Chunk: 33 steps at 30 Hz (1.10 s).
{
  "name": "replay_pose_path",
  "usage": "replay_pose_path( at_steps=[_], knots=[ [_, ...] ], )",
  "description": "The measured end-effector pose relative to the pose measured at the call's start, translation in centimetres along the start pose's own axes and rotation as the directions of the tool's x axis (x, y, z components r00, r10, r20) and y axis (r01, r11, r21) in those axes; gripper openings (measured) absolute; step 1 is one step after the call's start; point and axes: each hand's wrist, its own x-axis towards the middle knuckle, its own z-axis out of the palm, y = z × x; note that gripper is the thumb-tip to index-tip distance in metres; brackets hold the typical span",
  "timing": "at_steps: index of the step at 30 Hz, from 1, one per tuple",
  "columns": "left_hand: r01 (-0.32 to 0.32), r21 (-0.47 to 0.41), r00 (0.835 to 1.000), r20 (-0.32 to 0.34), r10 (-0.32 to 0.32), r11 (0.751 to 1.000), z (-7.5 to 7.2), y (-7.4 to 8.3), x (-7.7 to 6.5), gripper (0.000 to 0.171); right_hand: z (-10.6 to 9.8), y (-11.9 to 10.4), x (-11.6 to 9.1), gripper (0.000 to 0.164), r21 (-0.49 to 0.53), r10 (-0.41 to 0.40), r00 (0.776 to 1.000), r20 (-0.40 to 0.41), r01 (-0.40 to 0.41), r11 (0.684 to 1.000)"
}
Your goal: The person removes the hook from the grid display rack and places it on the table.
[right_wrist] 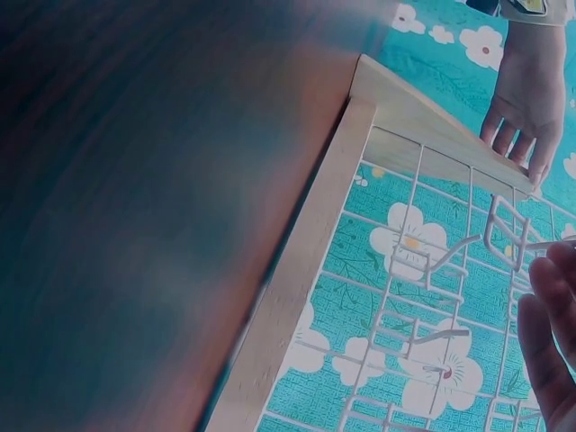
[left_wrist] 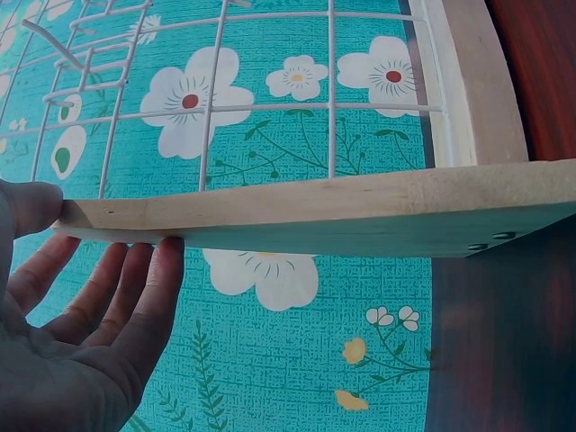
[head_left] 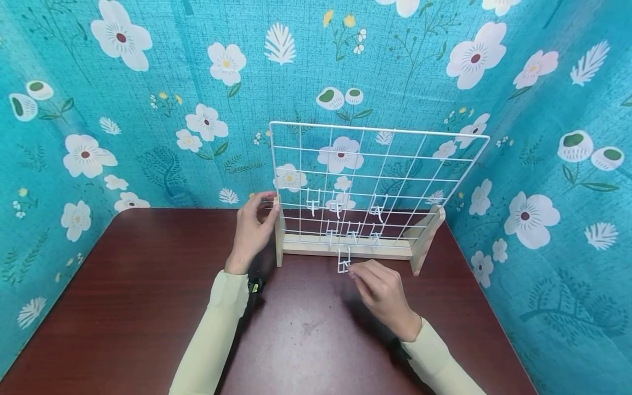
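Observation:
A white wire grid rack (head_left: 380, 130) stands upright in a wooden stand. My left hand (head_left: 252, 233) holds the upper end of the stand's left side panel (head_left: 279, 236); in the left wrist view the thumb is on one side of the panel (left_wrist: 270, 205) and the fingers on the other. My right hand (head_left: 385, 296) pinches a white wire hook (head_left: 344, 265) between thumb and fingertips, in front of the rack's lower part and apart from the grid. Several similar hooks (head_left: 377, 210) hang on the grid in two rows.
A wooden base bar (head_left: 306, 248) joins the left panel to the right side panel (head_left: 427, 241). The stand rests on a dark red-brown table (head_left: 148, 307). Blue-green flowered cloth (head_left: 163, 82) hangs behind and at the sides.

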Motion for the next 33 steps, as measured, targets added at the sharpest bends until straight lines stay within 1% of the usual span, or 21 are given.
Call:
replay_pose_path(
  at_steps=[5, 13, 22, 33],
  knots=[
    [0.002, -0.005, 1.000, 0.002, -0.002, 1.000, 0.0, 0.0, 0.0, 0.030, 0.3, -0.1, 0.0, 0.012, 0.001, 0.000, 1.000, 0.007, 0.000, 1.000],
    [-0.009, 0.002, 1.000, 0.003, 0.009, 1.000, 0.0, 0.0, 0.1, 0.030, 0.5, -0.2, -0.1, 0.012, -0.005, 0.032, 0.998, 0.045, -0.032, 0.999],
    [-0.006, -0.002, 1.000, 0.007, 0.006, 1.000, 0.0, 0.0, 0.2, 0.031, 0.9, -0.1, -0.1, 0.012, 0.000, 0.001, 0.999, 0.035, -0.001, 1.000],
    [0.007, -0.006, 1.000, 0.009, -0.007, 1.000, 0.0, 0.1, 0.0, 0.032, 1.5, -0.1, -0.4, 0.013, 0.000, 0.002, 0.999, 0.053, -0.002, 1.000]
  ],
)
